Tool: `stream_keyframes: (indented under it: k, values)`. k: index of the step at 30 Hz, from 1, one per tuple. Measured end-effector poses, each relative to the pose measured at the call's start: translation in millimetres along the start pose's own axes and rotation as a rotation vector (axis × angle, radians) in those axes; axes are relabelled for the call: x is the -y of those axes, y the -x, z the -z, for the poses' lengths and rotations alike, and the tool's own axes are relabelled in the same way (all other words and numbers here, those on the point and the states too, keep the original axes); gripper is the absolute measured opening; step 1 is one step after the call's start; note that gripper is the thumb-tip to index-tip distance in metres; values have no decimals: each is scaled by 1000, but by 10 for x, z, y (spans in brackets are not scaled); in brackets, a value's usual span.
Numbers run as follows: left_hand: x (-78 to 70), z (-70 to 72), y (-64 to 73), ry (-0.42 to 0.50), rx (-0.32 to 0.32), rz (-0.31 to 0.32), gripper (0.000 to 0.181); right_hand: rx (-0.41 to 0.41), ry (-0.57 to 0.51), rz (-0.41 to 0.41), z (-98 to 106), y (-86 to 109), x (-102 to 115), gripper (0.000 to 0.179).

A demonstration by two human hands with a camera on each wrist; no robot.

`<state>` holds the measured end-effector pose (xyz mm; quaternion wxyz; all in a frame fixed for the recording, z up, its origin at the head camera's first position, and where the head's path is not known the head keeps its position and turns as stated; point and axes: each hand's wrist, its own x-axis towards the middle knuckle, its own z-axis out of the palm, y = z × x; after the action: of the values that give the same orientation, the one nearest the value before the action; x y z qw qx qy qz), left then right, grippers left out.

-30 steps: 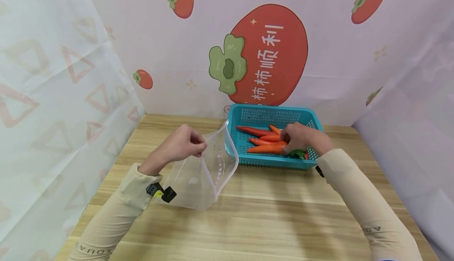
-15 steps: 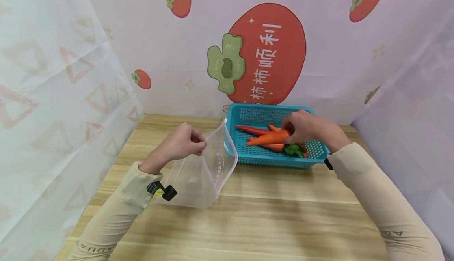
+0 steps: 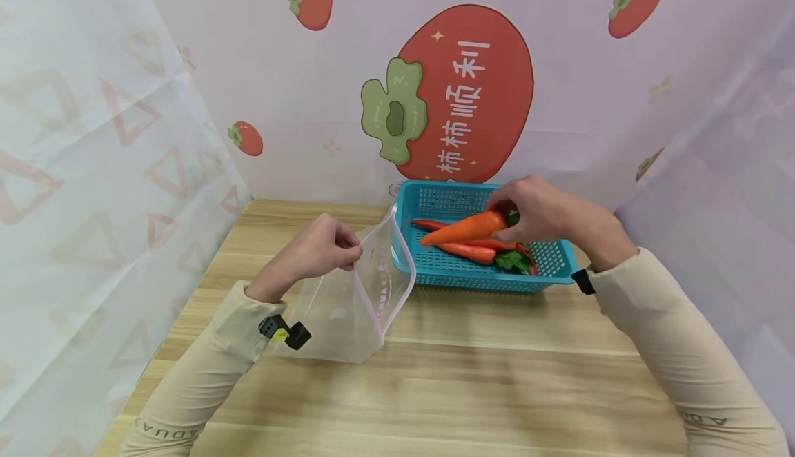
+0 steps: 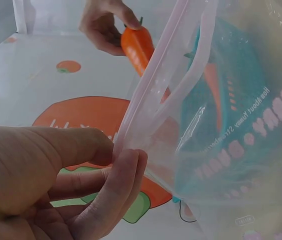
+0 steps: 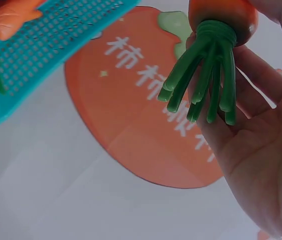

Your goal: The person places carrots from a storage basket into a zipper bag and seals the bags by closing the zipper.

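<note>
My right hand (image 3: 537, 212) grips an orange carrot (image 3: 468, 228) by its thick end and holds it over a blue plastic basket (image 3: 497, 284). Green stems (image 5: 208, 70) stick out past the fingers in the right wrist view. Between thumb and fingertips, my left hand (image 3: 326, 250) pinches one lip of a clear zip bag (image 3: 338, 319). The bag's mouth gapes toward the basket, its pink seal (image 4: 153, 70) running along the edge, with printed lettering on its side. Red peppers (image 3: 468, 253) and some green leaves (image 3: 513, 260) lie in the basket.
A wooden table (image 3: 466, 388) lies beneath everything. A patterned cloth backdrop (image 3: 298, 98) rises just behind the basket, and side cloths (image 3: 93, 167) stand at left and right. The bag's upper corner touches or overlaps the basket's left rim in the head view.
My right hand has lifted the carrot up from the basket, moving slightly right and back. The left hand still pinches the bag in nearly the same place.
</note>
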<state>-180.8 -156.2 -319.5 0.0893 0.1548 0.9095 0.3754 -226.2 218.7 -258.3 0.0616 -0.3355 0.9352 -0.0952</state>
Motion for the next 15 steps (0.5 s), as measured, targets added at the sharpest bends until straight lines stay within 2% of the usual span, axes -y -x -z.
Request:
stream_keyframes:
  k: [6,15]
  values:
    - [-16,-4,-16,-16,-5,0,16,-35,40,50,144,42,230,27]
    - [-71,-5,-43,-73,-21,-6,17,-14,78,112,212,-35,555,18]
